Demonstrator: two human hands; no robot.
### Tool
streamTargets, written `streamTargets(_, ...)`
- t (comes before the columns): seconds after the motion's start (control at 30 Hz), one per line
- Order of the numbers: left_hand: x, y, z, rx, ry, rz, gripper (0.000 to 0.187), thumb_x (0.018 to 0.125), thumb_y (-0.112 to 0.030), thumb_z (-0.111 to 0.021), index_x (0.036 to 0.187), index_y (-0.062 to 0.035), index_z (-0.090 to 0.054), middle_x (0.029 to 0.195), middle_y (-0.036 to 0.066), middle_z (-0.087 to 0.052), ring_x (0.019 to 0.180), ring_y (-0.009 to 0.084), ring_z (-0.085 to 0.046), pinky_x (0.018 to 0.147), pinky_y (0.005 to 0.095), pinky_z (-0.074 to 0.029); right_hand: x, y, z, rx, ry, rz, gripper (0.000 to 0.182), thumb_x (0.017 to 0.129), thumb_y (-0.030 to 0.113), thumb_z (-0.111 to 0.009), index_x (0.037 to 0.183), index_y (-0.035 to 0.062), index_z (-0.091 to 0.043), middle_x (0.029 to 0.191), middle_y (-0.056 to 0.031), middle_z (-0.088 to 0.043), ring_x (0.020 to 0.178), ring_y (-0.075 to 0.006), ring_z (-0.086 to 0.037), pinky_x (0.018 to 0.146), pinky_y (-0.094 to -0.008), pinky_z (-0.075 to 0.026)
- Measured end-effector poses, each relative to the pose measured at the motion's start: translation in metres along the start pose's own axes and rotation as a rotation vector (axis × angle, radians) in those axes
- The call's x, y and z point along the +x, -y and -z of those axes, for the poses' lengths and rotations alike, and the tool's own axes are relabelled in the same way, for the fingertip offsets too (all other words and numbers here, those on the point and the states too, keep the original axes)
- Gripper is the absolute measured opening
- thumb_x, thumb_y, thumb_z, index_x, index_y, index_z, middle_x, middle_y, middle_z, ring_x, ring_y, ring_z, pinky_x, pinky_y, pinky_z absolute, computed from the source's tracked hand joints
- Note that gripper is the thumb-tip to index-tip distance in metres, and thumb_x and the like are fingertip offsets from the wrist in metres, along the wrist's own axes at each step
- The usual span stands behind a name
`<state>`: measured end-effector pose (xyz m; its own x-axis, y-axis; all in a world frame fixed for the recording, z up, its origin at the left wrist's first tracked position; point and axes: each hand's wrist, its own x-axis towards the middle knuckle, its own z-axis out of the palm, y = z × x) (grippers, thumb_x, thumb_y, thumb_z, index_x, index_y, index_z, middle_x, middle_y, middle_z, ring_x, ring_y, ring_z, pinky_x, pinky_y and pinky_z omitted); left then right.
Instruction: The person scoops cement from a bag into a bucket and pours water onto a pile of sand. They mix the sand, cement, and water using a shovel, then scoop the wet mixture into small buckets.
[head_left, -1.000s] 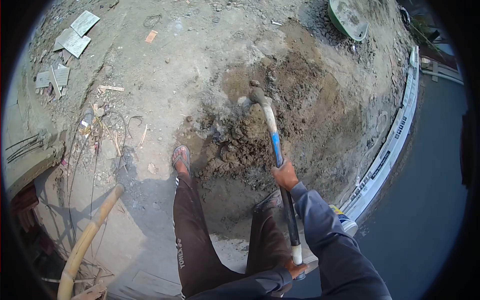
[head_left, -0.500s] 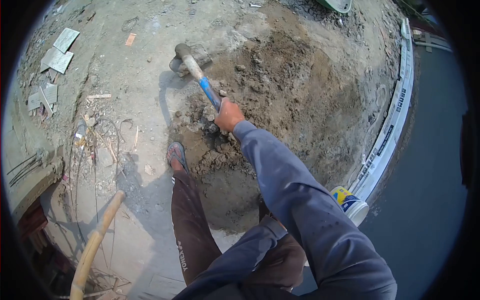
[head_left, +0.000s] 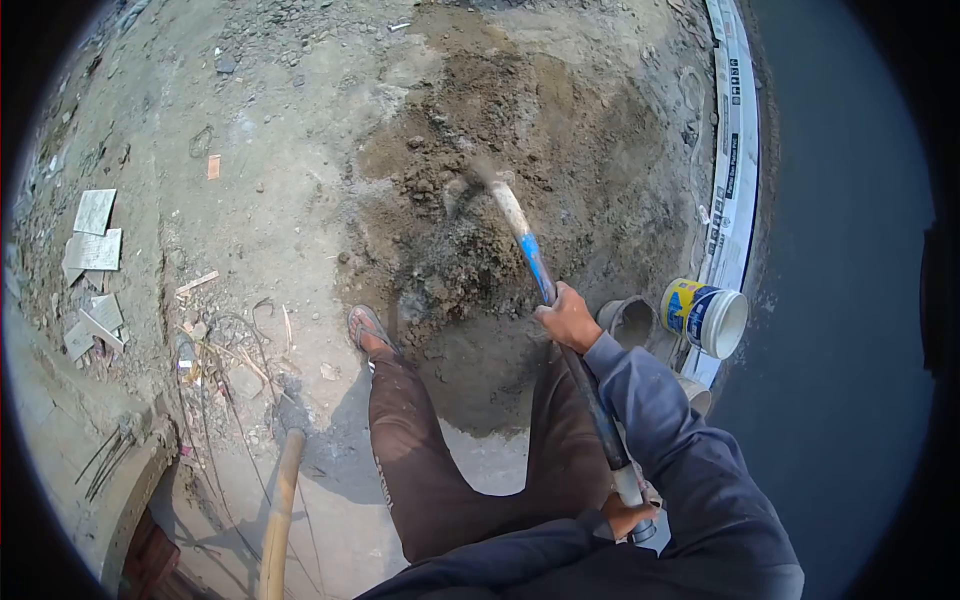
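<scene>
Right hand (head_left: 568,320) wrapped round the tool (head_left: 533,262) mid-shaft | left hand (head_left: 628,515) wrapped near its butt — spaced wide, likely for leverage | tool's blurred head at the heap (head_left: 462,268) — legs (head_left: 415,435) apart, likely for balance

1 view | worn on head | faces forward, steeply down | legs (head_left: 412,430) close, ground (head_left: 285,160) farther

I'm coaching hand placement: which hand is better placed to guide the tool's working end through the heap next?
Right, I'd judge: the right hand grips the handle partway along, closer to the heap, while the left hand holds its rear end, near the body.
</scene>
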<state>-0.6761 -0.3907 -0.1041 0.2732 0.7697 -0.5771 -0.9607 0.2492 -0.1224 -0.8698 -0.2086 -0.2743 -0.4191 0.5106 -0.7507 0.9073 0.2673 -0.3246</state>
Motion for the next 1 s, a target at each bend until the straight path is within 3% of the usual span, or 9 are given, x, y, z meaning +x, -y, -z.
streamTargets(0.03,0.007,0.006,0.010,-0.016,0.112,-0.052,0.017,0.075,-0.009,-0.067,0.088,-0.0033,-0.058,0.081,0.006,-0.062,0.076,0.0162,-0.061,0.064,0.0306,-0.049,0.007,0.000,0.010,0.065,-0.062,0.008,0.031,0.071,0.019,-0.062,0.091,-0.0029,-0.052,0.076,-0.0210,-0.060,0.075,-0.0341,-0.062,0.070,-0.0406,-0.047)
streamTargets(0.2,0.062,-0.044,0.134,0.512,-0.432,-0.247,0.023,0.075,-0.011,-0.069,0.086,-0.0017,-0.051,0.070,0.006,-0.059,0.058,0.0127,-0.058,0.055,0.0290,-0.048,0.109,-0.007,0.007,0.326,-0.360,0.081,0.031,0.073,0.017,-0.063,0.094,-0.0020,-0.050,0.079,-0.0203,-0.061,0.077,-0.0336,-0.062,0.071,-0.0407,-0.048)
streamTargets(0.27,0.077,-0.067,0.189,0.572,-0.563,-0.101,0.022,0.075,-0.012,-0.069,0.084,-0.0015,-0.052,0.066,0.006,-0.059,0.055,0.0124,-0.058,0.052,0.0294,-0.048,0.142,-0.023,-0.033,0.346,-0.405,0.077,0.032,0.074,0.017,-0.063,0.095,-0.0023,-0.050,0.082,-0.0223,-0.061,0.082,-0.0366,-0.062,0.074,-0.0412,-0.048)
streamTargets(0.4,0.055,0.027,0.199,0.493,-0.670,0.051,0.020,0.073,-0.010,-0.068,0.080,-0.0009,-0.052,0.064,0.008,-0.059,0.055,0.0153,-0.060,0.052,0.0296,-0.049,0.115,-0.119,-0.138,0.360,-0.148,-0.223,0.042,0.073,0.020,-0.063,0.106,-0.0018,-0.048,0.102,-0.0257,-0.059,0.098,-0.0407,-0.056,0.090,-0.0431,-0.042)
streamTargets(0.6,-0.005,0.125,0.161,0.711,-0.696,0.117,0.026,0.071,-0.014,-0.071,0.081,0.0004,-0.052,0.065,0.009,-0.060,0.056,0.0176,-0.062,0.053,0.0319,-0.050,-0.003,-0.148,-0.094,0.632,-0.026,-0.318,0.040,0.074,0.016,-0.060,0.107,-0.0018,-0.046,0.082,-0.0183,-0.060,0.061,-0.0290,-0.063,0.051,-0.0392,-0.050)
streamTargets(0.67,-0.001,0.132,0.160,0.816,-0.677,0.053,0.026,0.071,-0.015,-0.071,0.082,0.0001,-0.052,0.065,0.009,-0.060,0.057,0.0172,-0.062,0.054,0.0318,-0.050,-0.029,-0.162,-0.075,0.872,-0.124,-0.298,0.032,0.075,0.012,-0.058,0.102,-0.0004,-0.044,0.064,-0.0103,-0.054,0.041,-0.0188,-0.053,0.033,-0.0322,-0.041)
streamTargets(0.73,0.011,0.107,0.177,0.905,-0.647,0.111,0.044,0.069,-0.027,-0.070,0.101,-0.0010,-0.056,0.085,0.017,-0.064,0.078,0.0305,-0.064,0.071,0.0388,-0.049,-0.017,-0.156,-0.034,0.923,-0.251,-0.200,0.028,0.076,0.010,-0.057,0.098,-0.0002,-0.042,0.055,-0.0061,-0.048,0.037,-0.0153,-0.048,0.032,-0.0311,-0.039)
streamTargets(0.9,0.065,-0.066,0.252,1.255,-0.607,-0.079,0.042,0.067,-0.024,-0.070,0.099,-0.0020,-0.056,0.085,0.018,-0.064,0.080,0.0348,-0.062,0.071,0.0398,-0.048,0.089,-0.142,-0.037,0.909,-0.530,-0.113,0.025,0.075,0.008,-0.056,0.094,-0.0013,-0.043,0.059,-0.0080,-0.051,0.039,-0.0160,-0.050,0.034,-0.0315,-0.042)
streamTargets(1.0,0.018,-0.005,0.284,1.086,-0.689,0.092,0.037,0.067,-0.020,-0.068,0.095,-0.0010,-0.055,0.075,0.015,-0.063,0.068,0.0287,-0.063,0.064,0.0381,-0.050,0.111,-0.163,-0.136,0.843,-0.378,-0.352,0.028,0.074,0.009,-0.059,0.093,-0.0014,-0.041,0.060,-0.0075,-0.050,0.041,-0.0165,-0.051,0.035,-0.0324,-0.043)
